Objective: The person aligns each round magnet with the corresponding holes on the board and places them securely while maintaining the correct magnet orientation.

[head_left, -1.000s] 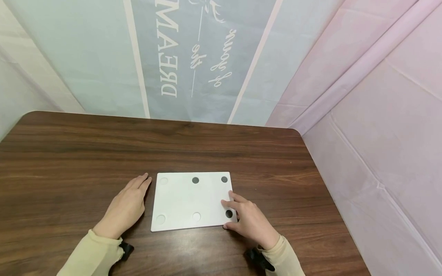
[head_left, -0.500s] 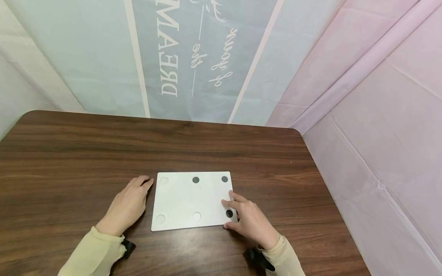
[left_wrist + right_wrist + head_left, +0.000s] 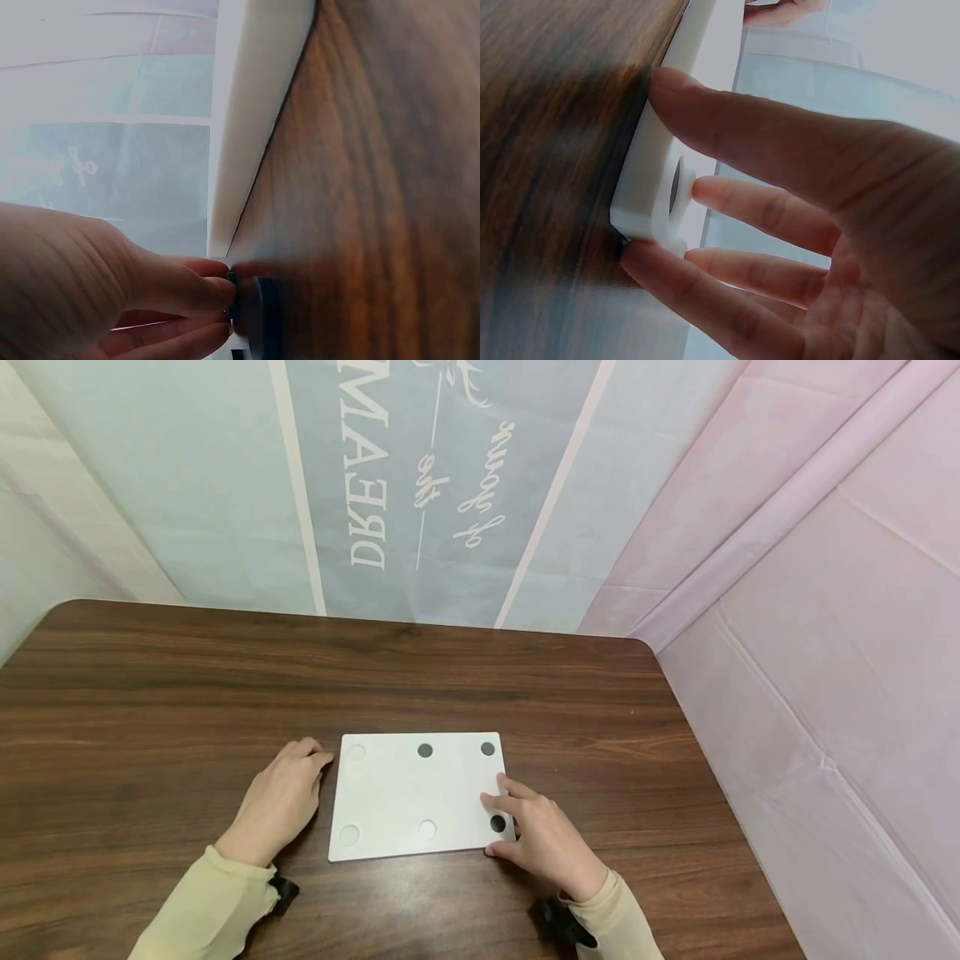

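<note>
Tabletop (image 3: pixel 187 681): dark brown woodgrain, rounded far corners
Backdrop (image 3: pixel 367 485): pale blue sheet, white lettering
Right wall (image 3: pixel 810 635): pinkish sheet, kinda creased
Left hand (image 3: pixel 277 797): fingertips together, pinching a small dark piece (image 3: pixel 232 298), dark disc (image 3: pixel 266 319) just beside
White board (image 3: pixel 405 793): flat between the hands, 6 round spots, 2 pale left, 1 dark 1 pale mid, 2 dark right
Right hand (image 3: pixel 547 839): digits apart, gripping the board's near right corner
</note>
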Tool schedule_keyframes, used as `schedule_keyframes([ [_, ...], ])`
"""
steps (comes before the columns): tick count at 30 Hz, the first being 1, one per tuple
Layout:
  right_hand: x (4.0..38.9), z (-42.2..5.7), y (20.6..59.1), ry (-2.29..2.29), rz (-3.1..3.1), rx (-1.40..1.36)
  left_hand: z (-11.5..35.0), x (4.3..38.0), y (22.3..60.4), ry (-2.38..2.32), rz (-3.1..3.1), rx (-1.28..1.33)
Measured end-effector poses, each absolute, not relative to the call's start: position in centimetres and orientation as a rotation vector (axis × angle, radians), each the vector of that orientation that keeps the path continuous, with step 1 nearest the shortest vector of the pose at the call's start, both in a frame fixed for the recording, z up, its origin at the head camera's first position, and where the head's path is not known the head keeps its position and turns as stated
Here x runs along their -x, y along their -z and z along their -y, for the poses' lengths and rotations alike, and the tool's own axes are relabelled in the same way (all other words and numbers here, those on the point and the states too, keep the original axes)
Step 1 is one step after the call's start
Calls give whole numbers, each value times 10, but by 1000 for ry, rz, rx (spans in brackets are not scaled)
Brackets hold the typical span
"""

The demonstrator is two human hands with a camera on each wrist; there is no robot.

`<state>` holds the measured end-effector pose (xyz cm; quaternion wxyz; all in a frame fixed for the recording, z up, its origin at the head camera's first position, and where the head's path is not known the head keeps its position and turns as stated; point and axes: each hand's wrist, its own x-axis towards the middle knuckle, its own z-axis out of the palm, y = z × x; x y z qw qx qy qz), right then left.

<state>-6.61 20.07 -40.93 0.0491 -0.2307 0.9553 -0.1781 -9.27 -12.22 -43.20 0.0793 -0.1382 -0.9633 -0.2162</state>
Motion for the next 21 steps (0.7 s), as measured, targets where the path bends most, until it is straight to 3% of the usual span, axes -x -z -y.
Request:
schedule_keyframes([
  [21, 66, -202, 409, 542, -2901, 712, 121, 93, 431, 661, 2888, 379],
])
